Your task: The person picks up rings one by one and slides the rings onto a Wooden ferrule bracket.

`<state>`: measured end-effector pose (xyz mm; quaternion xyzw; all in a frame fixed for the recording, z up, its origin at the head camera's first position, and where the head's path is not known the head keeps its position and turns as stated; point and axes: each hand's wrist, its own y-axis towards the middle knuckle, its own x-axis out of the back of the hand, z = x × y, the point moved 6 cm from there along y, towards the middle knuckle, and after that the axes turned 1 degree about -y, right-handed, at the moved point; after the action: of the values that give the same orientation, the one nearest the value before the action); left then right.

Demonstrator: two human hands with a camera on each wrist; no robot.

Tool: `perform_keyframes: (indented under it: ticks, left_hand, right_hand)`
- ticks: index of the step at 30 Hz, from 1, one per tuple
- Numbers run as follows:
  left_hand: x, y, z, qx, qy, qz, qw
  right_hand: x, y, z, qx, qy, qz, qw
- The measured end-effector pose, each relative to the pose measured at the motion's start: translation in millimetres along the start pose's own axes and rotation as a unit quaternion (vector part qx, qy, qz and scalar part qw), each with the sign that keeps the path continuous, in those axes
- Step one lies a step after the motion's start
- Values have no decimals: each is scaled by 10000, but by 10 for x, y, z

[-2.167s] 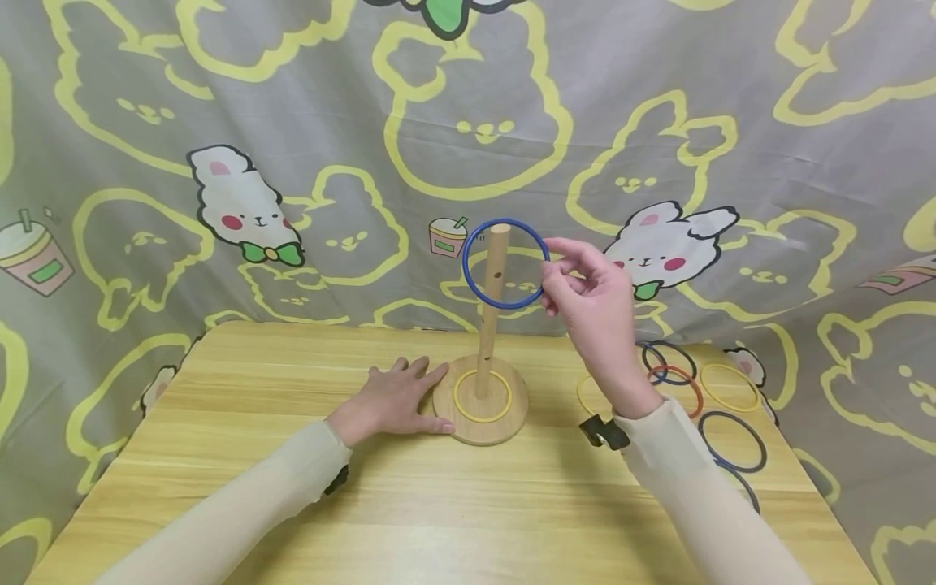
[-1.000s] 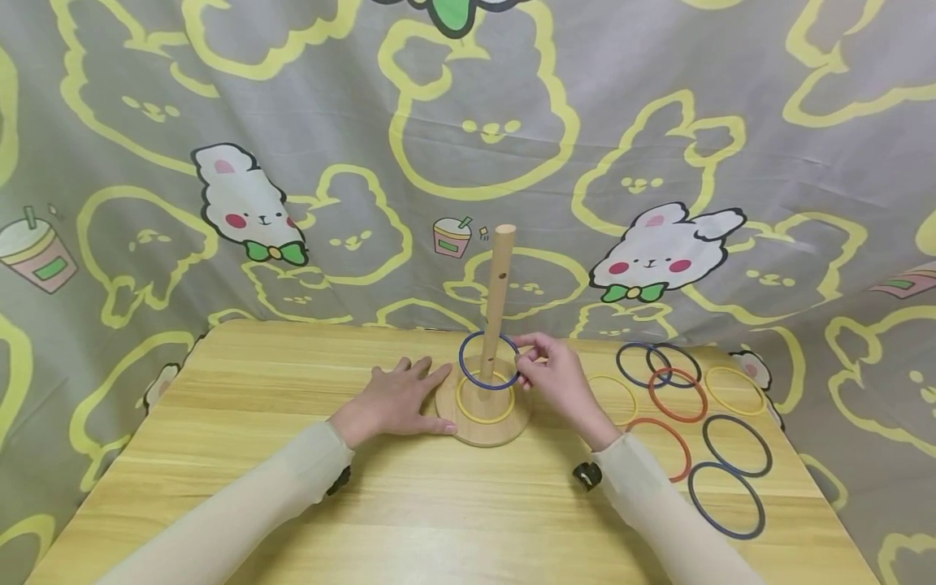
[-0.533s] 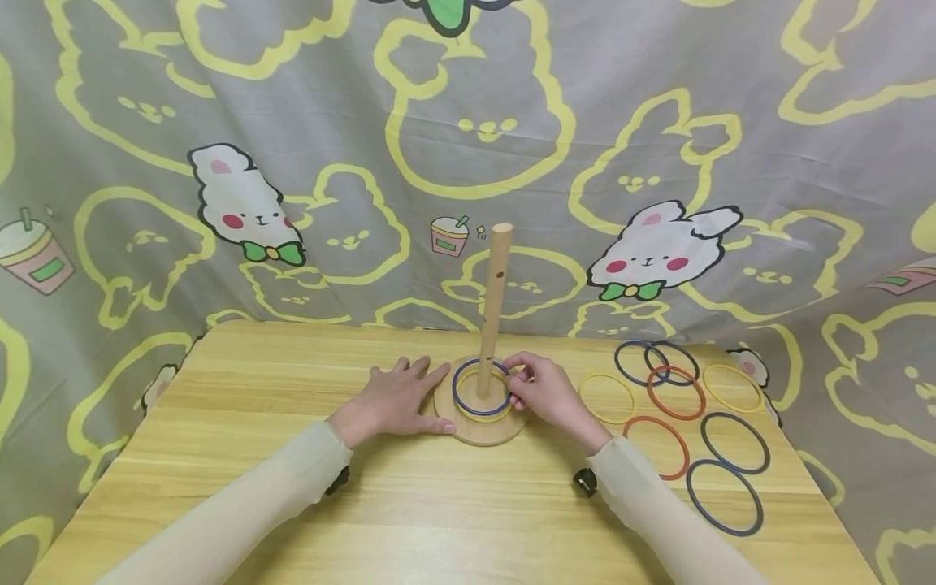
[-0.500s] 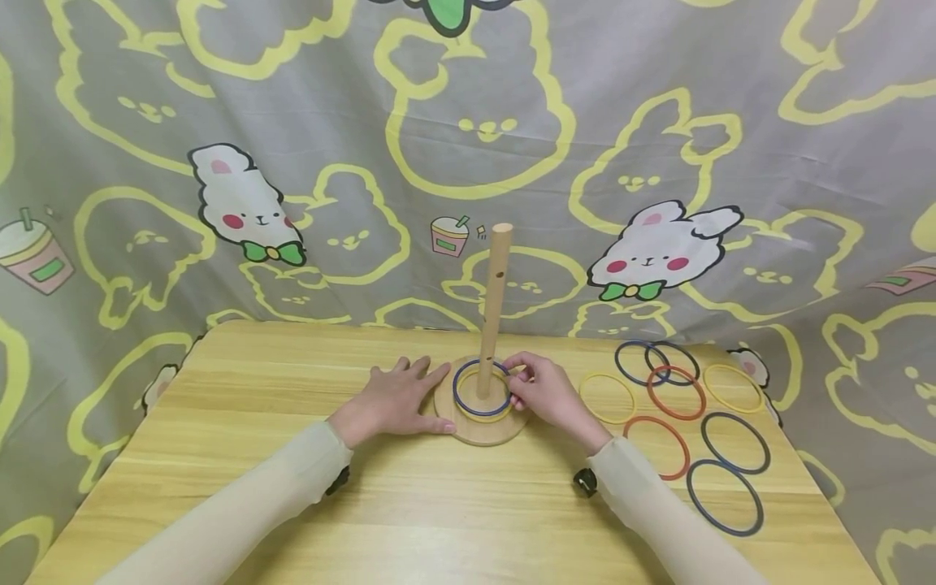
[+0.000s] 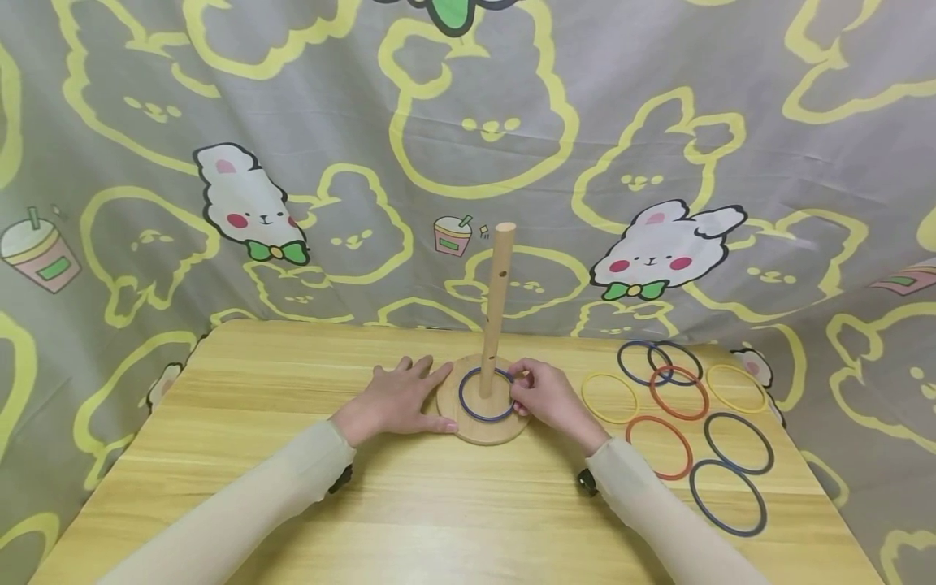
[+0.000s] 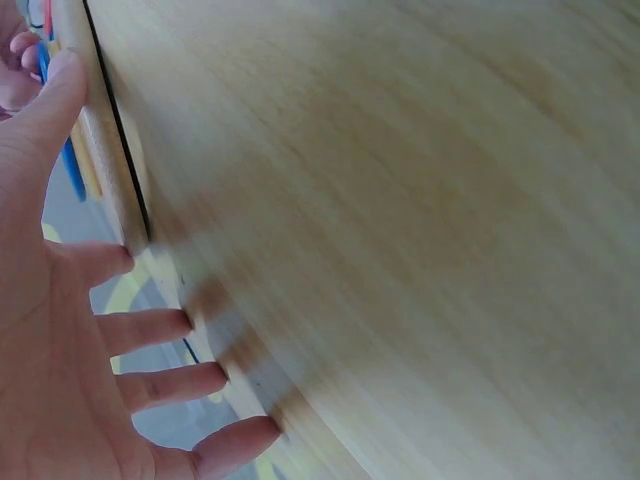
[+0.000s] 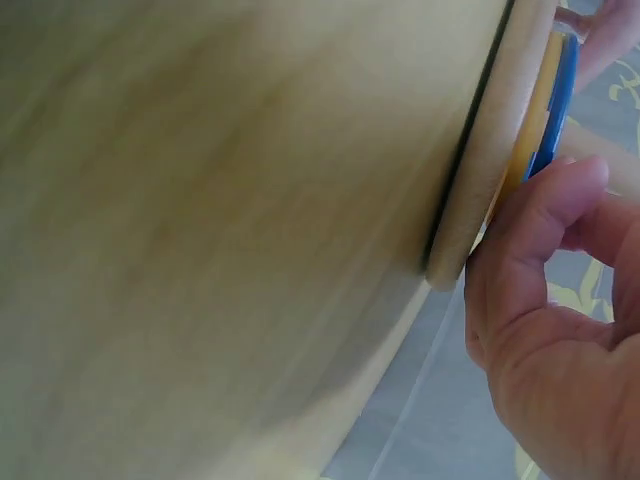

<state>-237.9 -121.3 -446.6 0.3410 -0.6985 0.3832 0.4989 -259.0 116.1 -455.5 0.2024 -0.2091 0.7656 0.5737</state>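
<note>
In the head view, a wooden post (image 5: 497, 301) stands upright on a round wooden base (image 5: 483, 435). A blue ring (image 5: 488, 420) encircles the post's foot, its right side pinched between the thumb and fingers of my right hand (image 5: 552, 398). Seen edge-on in the right wrist view, this blue ring (image 7: 562, 95) lies against a yellow ring (image 7: 521, 150) at the base; from the head, the blue one covers the yellow. My left hand (image 5: 398, 398) lies with fingers spread on the table, thumb and index finger touching the base's left edge.
To the right on the wooden table (image 5: 468, 520) lie several loose rings: a yellow ring (image 5: 617, 422), a red ring (image 5: 691, 455), a dark blue ring (image 5: 731, 534) and others, some overlapping. A patterned curtain (image 5: 329, 106) hangs along the table's back and sides.
My right hand has brought the blue ring from the post's top down along it to the base, over the yellow ring. My left hand has stayed at the base.
</note>
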Motion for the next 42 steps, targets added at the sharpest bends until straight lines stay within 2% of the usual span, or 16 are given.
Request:
perform_keyframes:
  ticks: [5,11,19,29,34,42]
  left_hand:
    - [-5,2,-1,21,13,10,10000]
    - [3,4,-9,-1,97,0,10000]
    - [5,12,6,1,128,5,9999]
    - [-4,-7,-7,4,54,4,10000]
    - [-7,4,-3,15,128,23,9999]
    - [0,7,-13,-2,146,23,9999]
  right_hand:
    - [35,-7,-31,10,-100,-122,9999]
    - [276,-78,-65,195,-989,-527,9935]
    - [572,-260,-226,134,-1573,-568,9858]
    - [836,-486,-432,-295,-1507,-503,9869]
    - [917,-583,-519,-517,-1356,-316,9889]
    - [934,-616,-616,-579,-1876,-99,9805]
